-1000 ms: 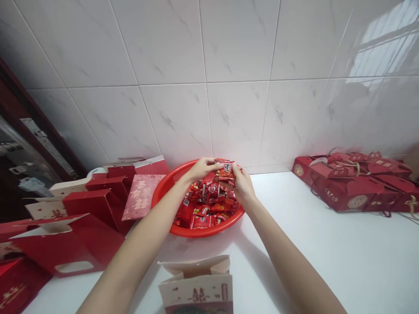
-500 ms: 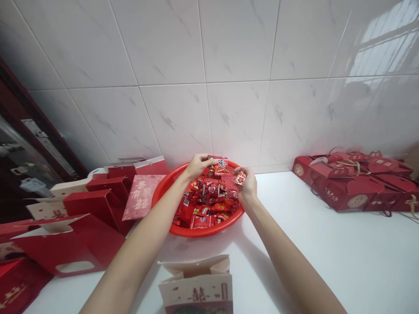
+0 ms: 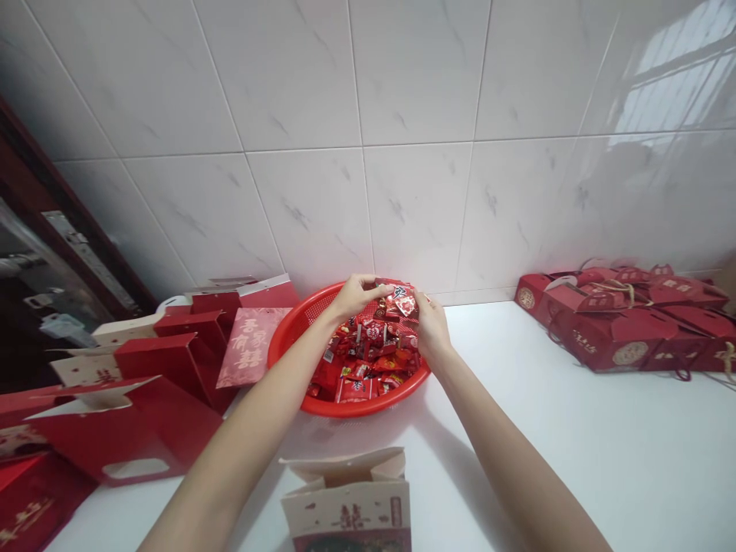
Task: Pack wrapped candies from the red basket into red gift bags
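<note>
My left hand (image 3: 355, 299) is over the far side of a red plastic basket (image 3: 280, 331), its thumb and fingers closed on a red snack packet (image 3: 393, 291) with a large dark character. My right hand (image 3: 433, 328) is at the basket's right rim, pinching a small square red-and-white patterned packet (image 3: 407, 307). This small packet lies against the front of the snack packet, partly covering it. Below the hands, several shiny red wrapped candies (image 3: 373, 353) fill the basket. Nearest me stands an open cream and red paper gift bag (image 3: 346, 506), its lower part cut off by the frame.
Several red and cream gift bags (image 3: 132, 429) stand at the left, beside a pink card-like panel (image 3: 250, 345) touching the basket. Dark red gift boxes (image 3: 618, 326) sit at the right on the white table (image 3: 552, 422). A tiled wall (image 3: 419, 207) rises behind.
My right hand has moved left and brought the small patterned packet against the snack packet. My left hand has shifted slightly right. The basket and bags stay in place.
</note>
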Demonstrator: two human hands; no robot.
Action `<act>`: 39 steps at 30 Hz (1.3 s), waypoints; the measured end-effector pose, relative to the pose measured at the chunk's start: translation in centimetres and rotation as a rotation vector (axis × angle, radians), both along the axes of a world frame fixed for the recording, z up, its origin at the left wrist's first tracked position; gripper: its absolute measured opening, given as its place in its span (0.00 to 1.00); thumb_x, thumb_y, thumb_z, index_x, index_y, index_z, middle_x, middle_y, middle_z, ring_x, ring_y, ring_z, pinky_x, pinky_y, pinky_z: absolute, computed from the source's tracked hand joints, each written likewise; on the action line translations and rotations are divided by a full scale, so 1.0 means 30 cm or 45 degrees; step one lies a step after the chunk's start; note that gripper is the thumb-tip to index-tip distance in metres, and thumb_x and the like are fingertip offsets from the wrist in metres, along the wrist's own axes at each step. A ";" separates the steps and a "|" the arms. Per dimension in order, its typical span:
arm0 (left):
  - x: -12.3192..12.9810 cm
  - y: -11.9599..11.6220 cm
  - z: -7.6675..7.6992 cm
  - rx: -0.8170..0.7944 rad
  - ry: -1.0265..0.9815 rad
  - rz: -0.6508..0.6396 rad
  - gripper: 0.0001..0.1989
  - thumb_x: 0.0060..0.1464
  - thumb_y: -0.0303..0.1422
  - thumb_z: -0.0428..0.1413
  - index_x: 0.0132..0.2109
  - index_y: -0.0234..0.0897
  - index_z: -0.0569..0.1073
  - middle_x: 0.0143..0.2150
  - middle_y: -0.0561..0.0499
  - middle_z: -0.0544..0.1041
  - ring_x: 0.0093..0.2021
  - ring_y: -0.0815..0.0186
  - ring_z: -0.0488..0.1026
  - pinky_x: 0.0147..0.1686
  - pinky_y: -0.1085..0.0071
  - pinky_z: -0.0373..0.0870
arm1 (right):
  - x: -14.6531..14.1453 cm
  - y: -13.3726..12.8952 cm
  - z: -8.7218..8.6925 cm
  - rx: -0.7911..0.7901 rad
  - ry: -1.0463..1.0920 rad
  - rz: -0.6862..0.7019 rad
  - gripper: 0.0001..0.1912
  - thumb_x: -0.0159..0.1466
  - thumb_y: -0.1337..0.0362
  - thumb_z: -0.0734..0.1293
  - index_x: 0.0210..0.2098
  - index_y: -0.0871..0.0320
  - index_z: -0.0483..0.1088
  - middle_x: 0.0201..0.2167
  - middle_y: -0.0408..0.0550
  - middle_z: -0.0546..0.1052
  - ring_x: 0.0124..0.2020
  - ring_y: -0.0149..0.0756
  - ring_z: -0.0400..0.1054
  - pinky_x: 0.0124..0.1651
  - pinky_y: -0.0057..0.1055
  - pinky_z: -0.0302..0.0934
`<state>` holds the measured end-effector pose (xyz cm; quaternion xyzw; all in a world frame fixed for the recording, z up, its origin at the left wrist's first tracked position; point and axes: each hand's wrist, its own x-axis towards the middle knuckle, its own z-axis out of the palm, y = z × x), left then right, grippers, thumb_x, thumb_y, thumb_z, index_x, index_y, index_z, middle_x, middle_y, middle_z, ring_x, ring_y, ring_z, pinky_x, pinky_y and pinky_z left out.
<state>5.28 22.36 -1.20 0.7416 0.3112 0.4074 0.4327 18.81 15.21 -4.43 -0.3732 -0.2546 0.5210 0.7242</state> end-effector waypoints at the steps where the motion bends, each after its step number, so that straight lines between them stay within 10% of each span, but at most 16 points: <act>1: 0.003 -0.001 -0.001 -0.010 -0.012 0.000 0.21 0.41 0.48 0.69 0.31 0.32 0.79 0.30 0.49 0.80 0.32 0.65 0.73 0.37 0.68 0.69 | 0.000 -0.002 0.001 -0.021 -0.026 0.025 0.11 0.60 0.56 0.70 0.26 0.56 0.73 0.24 0.43 0.79 0.25 0.34 0.71 0.30 0.29 0.67; 19: 0.049 -0.011 -0.027 -0.041 0.062 -0.036 0.25 0.43 0.53 0.65 0.25 0.35 0.70 0.22 0.57 0.68 0.26 0.70 0.63 0.29 0.72 0.59 | -0.002 0.009 -0.035 0.116 -0.302 0.080 0.21 0.54 0.45 0.72 0.35 0.57 0.75 0.25 0.41 0.76 0.24 0.31 0.68 0.25 0.26 0.66; 39: 0.025 -0.015 -0.004 -0.067 0.100 -0.186 0.25 0.40 0.43 0.69 0.43 0.32 0.77 0.39 0.47 0.80 0.41 0.60 0.76 0.44 0.65 0.69 | 0.002 0.001 -0.006 -0.014 -0.214 0.084 0.16 0.60 0.48 0.70 0.30 0.56 0.73 0.23 0.43 0.75 0.24 0.35 0.69 0.22 0.29 0.68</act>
